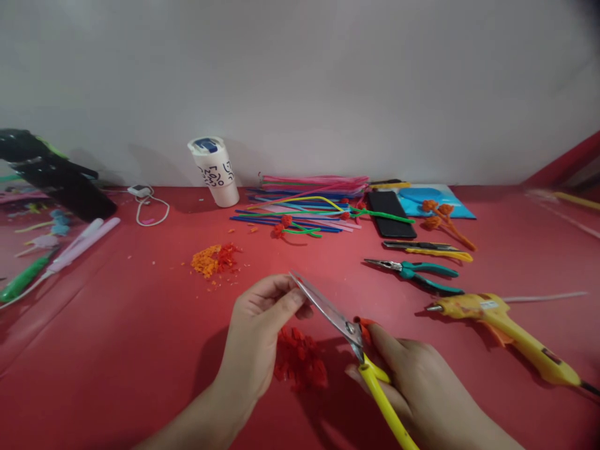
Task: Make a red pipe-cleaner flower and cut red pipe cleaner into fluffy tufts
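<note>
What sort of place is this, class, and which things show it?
Probably a craft workspace: a yellow glue gun and colourful craft stems lie on a red tabletop, and the right hand holds scissors.

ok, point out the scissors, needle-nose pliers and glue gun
Scissors (351, 328): head view, on the metal pivot.
Needle-nose pliers (407, 270): head view, teal part just behind the joint.
Glue gun (507, 323): head view, yellow body, top of the handle.

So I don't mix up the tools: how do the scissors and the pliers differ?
The scissors are in the right hand; the pliers lie on the table. The scissors show yellow handles; the pliers' are teal. The scissors have long blades; the pliers, a short tapered nose. Both have metal ends.
</note>
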`<state>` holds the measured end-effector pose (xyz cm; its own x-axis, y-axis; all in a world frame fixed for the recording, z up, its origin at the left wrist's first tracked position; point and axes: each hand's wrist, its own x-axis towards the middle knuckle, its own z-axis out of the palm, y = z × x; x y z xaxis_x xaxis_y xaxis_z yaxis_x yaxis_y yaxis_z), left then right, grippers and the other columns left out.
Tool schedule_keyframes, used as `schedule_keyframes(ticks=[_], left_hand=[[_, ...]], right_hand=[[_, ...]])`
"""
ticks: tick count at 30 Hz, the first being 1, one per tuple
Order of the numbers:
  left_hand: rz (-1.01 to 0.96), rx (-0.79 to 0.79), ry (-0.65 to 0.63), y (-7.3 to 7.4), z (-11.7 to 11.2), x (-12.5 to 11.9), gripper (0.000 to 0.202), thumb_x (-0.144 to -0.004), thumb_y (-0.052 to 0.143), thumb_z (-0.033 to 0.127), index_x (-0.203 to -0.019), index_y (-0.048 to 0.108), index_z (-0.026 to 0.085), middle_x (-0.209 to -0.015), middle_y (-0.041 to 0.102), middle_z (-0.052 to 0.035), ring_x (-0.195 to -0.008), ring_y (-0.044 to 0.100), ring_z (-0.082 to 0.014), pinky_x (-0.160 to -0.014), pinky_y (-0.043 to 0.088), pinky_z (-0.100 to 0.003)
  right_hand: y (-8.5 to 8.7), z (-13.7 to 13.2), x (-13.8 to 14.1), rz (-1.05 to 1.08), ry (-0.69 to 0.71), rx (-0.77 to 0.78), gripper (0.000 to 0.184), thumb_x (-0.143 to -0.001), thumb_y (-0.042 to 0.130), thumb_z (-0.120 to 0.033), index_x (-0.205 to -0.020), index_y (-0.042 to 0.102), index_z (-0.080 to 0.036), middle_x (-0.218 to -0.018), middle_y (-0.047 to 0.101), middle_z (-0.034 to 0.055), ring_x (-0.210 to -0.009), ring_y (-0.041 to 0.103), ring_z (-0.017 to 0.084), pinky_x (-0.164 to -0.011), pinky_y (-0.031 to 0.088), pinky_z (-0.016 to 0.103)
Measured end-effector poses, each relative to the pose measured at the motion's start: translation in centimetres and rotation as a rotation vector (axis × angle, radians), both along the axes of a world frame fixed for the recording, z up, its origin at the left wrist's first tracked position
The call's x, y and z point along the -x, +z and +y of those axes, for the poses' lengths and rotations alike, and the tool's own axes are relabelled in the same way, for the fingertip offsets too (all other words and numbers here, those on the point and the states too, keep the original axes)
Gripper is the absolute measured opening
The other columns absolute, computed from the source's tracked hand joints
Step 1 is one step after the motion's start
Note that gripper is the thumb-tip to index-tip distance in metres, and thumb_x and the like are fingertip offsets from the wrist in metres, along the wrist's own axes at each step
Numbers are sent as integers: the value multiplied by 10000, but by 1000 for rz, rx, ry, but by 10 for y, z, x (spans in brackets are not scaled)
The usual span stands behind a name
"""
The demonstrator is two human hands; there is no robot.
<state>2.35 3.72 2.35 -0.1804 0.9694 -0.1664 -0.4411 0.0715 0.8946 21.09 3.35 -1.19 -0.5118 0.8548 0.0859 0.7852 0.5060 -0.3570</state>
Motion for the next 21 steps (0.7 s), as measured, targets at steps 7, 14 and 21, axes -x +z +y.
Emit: schedule_keyframes(ticks=[7,14,21], left_hand=[[29,-7,2,-2,2,2,15,-677,654,172,-686,661,163,-620,610,21,-559,536,-73,-582,438,-186],[35,129,-290,-3,-3,-6,66,-677,650,192,-671,603,146,-595,621,7,-509,539,-72,-541,422,-182],[156,239,-607,-11,-12,-20,96,-661,659,234,-660,617,147,-603,617,-7,-512,538,-78,-550,417,-190]], right_hand=[[1,3,1,57,-62,40,288,-799,422,-466,-628,352,-245,-406,492,-20,-326,451,147,-368,219,235],[13,4,8,504,-211,504,243,-772,449,-414,-636,417,-214,-464,412,-56,-395,390,89,-388,293,203],[13,1,5,919,-239,777,262,-746,505,-440,-832,469,-195,-377,373,-116,-292,324,63,-347,325,202]])
